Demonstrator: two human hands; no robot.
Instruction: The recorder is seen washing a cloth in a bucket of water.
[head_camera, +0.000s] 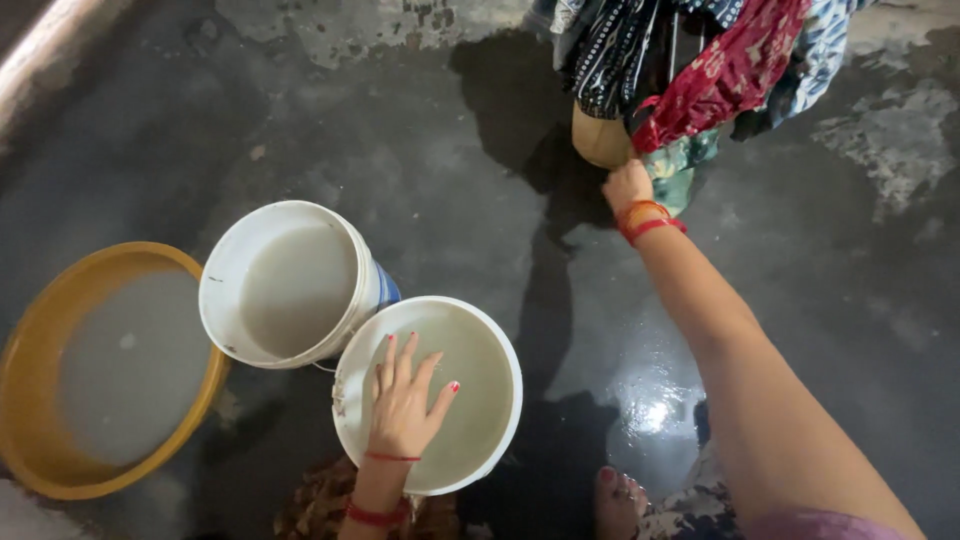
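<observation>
1. Buckets first: a white bucket (428, 395) full of cloudy water stands nearest the person, touching a second white bucket (290, 283) up and to its left, which also holds water.
2. Left hand (405, 405) lies flat over the nearer bucket's water, fingers spread and pointing away from the person, nails painted red; whether the palm is touching the surface or dipped into it I cannot tell. Red bands circle the wrist.
3. Right hand (627, 187) is stretched far forward, well apart from the buckets, curled shut on a bunch of patterned cloth (690, 135) where red fabric and green fabric hang together. Orange and red bangles (646, 220) sit on that wrist.
4. More dark blue and light blue printed clothes (620, 50) hang above that hand, over a tan rounded vessel (598, 138).
5. Yellow basin (30, 380) of water stands left of the buckets, just beside the farther one.
6. Wet dark floor (480, 190) lies under everything; a bare foot (618, 500) shows near the bottom edge.
</observation>
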